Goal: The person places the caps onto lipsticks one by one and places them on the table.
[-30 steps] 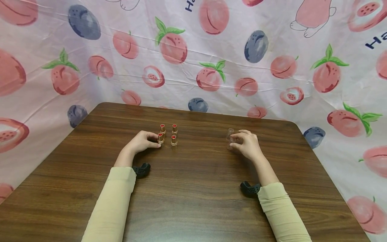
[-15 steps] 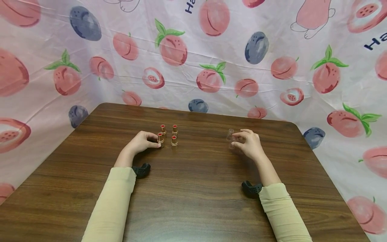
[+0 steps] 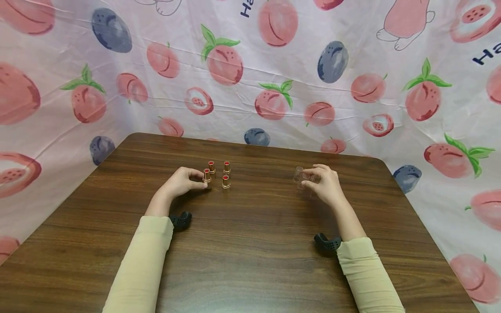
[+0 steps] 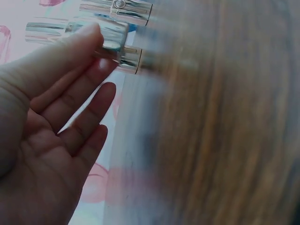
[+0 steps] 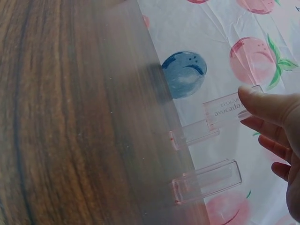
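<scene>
1. Wooden table (image 3: pixel 250 243) carries everything; a fruit-print cloth (image 3: pixel 274 65) hangs behind it.
2. Both forearms lie low and forward, wrists near the wood, sleeves (image 3: pixel 145 261) drawn to the wrist.
3. Left hand (image 3: pixel 181 183) pinches the near-left lipstick (image 3: pixel 206 175) of four standing uncapped (image 3: pixel 226 167) left of centre.
4. Right hand (image 3: pixel 326 184) pinches one clear cap (image 3: pixel 299 177) from the caps (image 5: pixel 206 180) at the right, well apart from the tubes.
5. Judging by this, capping is beginning; next, cap and tube need bringing together and lining up.
</scene>
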### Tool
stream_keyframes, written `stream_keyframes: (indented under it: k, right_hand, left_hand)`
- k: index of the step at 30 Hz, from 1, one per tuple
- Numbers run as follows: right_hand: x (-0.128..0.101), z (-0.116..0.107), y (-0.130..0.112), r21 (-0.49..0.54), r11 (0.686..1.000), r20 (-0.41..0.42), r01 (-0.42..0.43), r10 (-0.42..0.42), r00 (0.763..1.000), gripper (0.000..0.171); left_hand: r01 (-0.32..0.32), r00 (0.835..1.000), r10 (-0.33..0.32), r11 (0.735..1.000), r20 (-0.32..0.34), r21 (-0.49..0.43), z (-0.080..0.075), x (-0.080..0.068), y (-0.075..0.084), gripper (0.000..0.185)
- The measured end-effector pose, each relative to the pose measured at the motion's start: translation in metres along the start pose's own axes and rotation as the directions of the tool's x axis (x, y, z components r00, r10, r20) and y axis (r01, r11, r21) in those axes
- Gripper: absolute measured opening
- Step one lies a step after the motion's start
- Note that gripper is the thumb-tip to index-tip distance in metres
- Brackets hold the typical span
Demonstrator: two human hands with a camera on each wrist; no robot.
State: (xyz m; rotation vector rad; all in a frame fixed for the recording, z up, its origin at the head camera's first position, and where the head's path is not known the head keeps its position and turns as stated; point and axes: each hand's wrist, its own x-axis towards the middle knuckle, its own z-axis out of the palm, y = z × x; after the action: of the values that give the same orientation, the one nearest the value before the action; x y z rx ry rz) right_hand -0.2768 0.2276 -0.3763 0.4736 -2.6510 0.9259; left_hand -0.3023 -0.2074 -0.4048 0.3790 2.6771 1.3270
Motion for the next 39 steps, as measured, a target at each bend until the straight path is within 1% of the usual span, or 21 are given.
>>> stream_keyframes:
  k: [6, 12, 18, 22, 30, 39]
  right_hand:
    - [0.0, -0.002, -0.002, 0.014, 1.0, -0.027, 0.017, -0.017, 0.999, 0.036]
    - [0.001, -0.005, -0.005, 0.023, 0.999, -0.054, 0.031, -0.03, 0.998, 0.036]
    - [0.001, -0.01, -0.011, 0.045, 0.999, -0.066, 0.011, -0.008, 0.998, 0.038]
    - [0.001, -0.013, -0.014, 0.065, 0.998, -0.079, 0.006, -0.001, 0.997, 0.039]
    - [0.0, -0.016, -0.019, 0.086, 0.996, -0.109, 0.016, -0.007, 0.994, 0.039]
    - [-0.001, -0.024, -0.031, 0.114, 0.991, -0.179, 0.071, -0.05, 0.983, 0.038]
  left_hand:
    - [-0.033, 0.999, 0.033, 0.999, -0.009, 0.003, -0.003, 0.0, 0.002, 0.032]
    - [-0.051, 0.999, 0.051, 0.999, -0.012, 0.012, -0.005, -0.002, 0.008, 0.039]
    - [-0.094, 0.994, 0.096, 0.995, -0.047, 0.029, -0.006, -0.004, 0.014, 0.036]
    - [-0.092, 0.994, 0.094, 0.995, -0.061, 0.026, -0.007, -0.004, 0.019, 0.033]
    - [-0.111, 0.99, 0.114, 0.993, -0.077, 0.046, -0.007, -0.006, 0.032, 0.031]
    - [-0.178, 0.978, 0.182, 0.983, -0.099, 0.042, -0.005, -0.008, 0.049, 0.028]
